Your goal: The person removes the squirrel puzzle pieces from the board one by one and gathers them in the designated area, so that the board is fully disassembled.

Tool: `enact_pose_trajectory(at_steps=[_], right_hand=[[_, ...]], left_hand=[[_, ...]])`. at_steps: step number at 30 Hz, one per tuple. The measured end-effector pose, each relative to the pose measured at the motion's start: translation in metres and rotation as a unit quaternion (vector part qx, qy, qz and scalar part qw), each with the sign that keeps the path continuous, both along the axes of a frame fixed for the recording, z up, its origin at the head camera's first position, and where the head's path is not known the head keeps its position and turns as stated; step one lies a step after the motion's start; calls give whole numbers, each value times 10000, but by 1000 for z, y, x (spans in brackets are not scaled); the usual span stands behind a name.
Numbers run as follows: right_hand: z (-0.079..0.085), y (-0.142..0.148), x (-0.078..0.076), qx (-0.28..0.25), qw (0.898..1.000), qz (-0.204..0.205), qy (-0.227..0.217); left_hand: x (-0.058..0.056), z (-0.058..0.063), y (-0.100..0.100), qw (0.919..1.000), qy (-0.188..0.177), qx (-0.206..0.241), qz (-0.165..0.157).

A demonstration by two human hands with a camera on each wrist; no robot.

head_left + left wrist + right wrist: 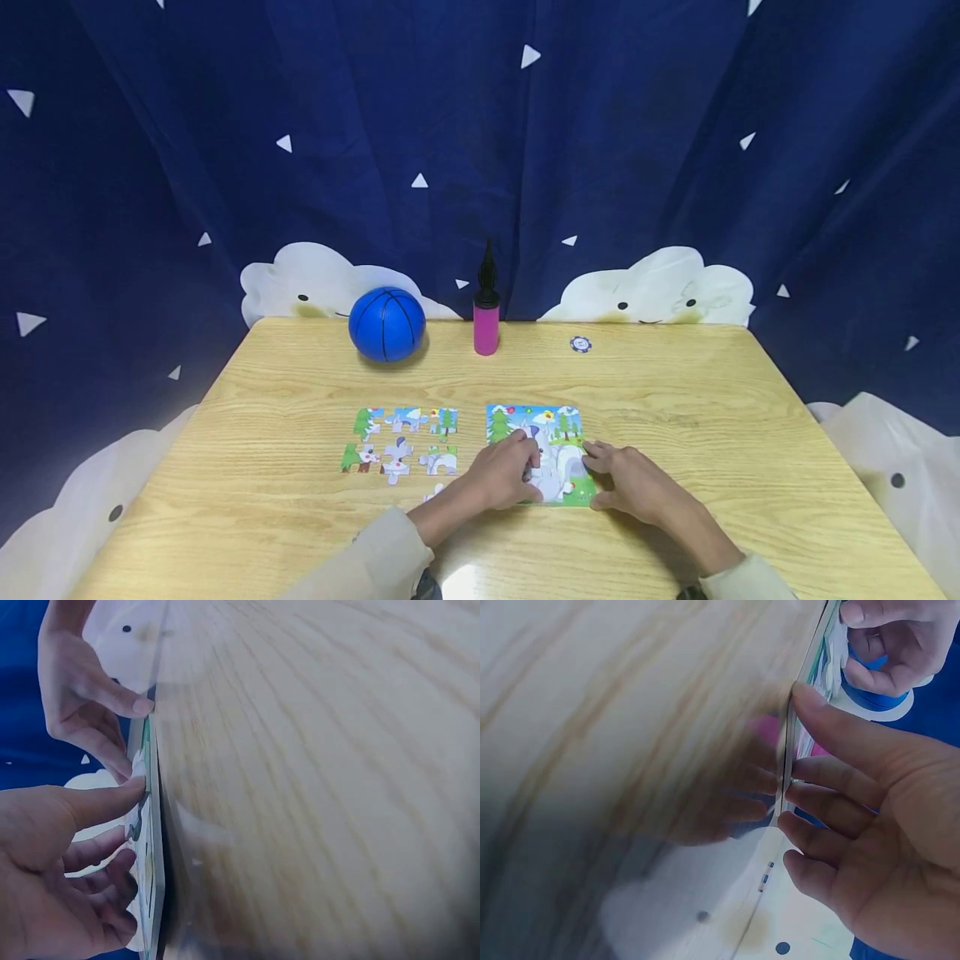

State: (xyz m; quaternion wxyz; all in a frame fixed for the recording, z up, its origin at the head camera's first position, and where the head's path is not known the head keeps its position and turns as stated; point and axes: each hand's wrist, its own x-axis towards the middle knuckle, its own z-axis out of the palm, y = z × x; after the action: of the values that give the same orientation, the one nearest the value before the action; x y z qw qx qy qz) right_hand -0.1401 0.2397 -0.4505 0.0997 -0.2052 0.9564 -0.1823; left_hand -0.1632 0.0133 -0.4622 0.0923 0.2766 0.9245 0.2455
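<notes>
A picture puzzle board with a grey-white animal lies flat on the table. Over its left part, my left hand bends its fingers down; thumb and index finger pinch what looks like a puzzle piece, mostly hidden by the hand. My right hand rests against the board's right edge, thumb and fairly straight fingers touching it. Left of the board lie several loose puzzle pieces in rows. One more loose piece is partly covered by the left forearm.
At the back of the wooden table sit a blue ball, a pink hand pump with a black nozzle, and a blue-and-white round chip. A dark blue curtain with white triangles and clouds hangs behind.
</notes>
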Motion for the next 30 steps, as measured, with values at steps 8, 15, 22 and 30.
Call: enact_pose_trajectory(at_steps=[8, 15, 22, 30], right_hand=[[0, 0, 0, 20, 10000, 11, -10], [0, 1, -1, 20, 9999, 107, 66], [1, -1, 0, 76, 10000, -31, 14], [1, -2, 1, 98, 9999, -81, -45]], left_hand=[[-4, 1, -2, 9971, -236, 703, -142], [-5, 7, -11, 9830, -905, 1571, -275], [-6, 15, -30, 9749, -1248, 1831, -227], [-8, 20, -69, 9791, -1138, 1678, -135]])
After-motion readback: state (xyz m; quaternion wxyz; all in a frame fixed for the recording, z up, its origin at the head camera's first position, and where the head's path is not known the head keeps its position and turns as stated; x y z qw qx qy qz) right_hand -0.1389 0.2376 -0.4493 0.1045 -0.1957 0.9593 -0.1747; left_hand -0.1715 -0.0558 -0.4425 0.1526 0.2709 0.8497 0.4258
